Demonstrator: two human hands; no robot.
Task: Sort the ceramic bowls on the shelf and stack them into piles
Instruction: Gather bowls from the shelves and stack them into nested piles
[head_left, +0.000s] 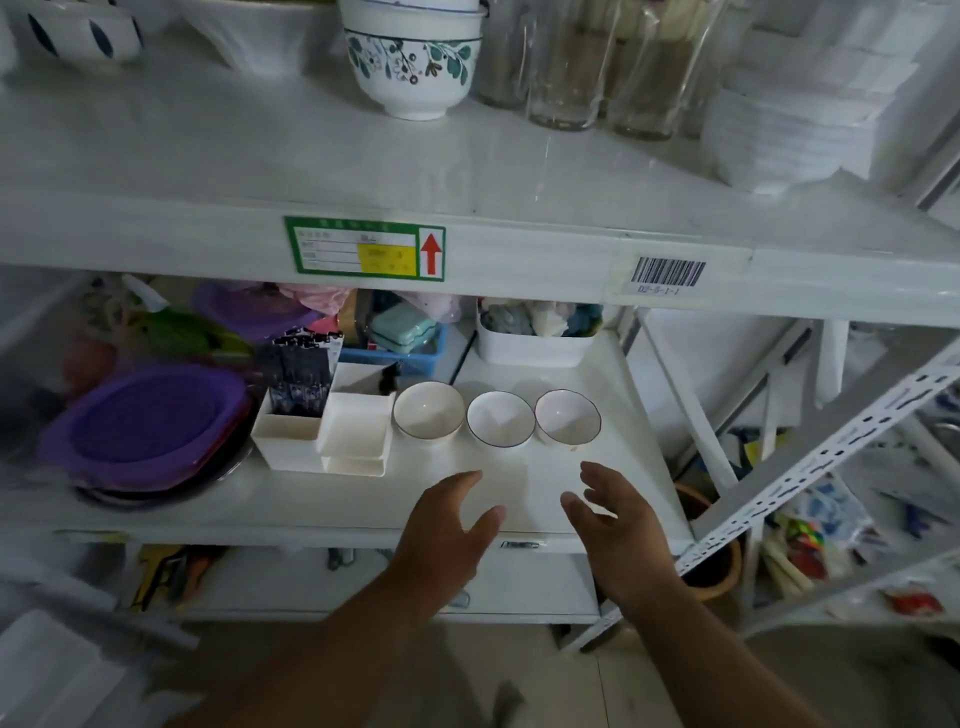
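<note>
Three small white ceramic bowls with dark rims stand in a row on the middle shelf (519, 499): a left bowl (428, 413), a middle bowl (500, 419) and a right bowl (567, 417). None is stacked. My left hand (452, 525) hovers open over the shelf's front, below the left and middle bowls. My right hand (615, 525) is open too, below the right bowl. Neither hand touches a bowl. On the upper shelf stands a stack of floral bowls (413, 57).
White plastic bins (358, 426) sit just left of the bowls, with purple lidded containers (150, 426) further left. A white tub (530, 338) and a blue basket (395, 353) stand behind. Glass tumblers (597, 62) and ribbed white bowls (779, 130) are on the upper shelf.
</note>
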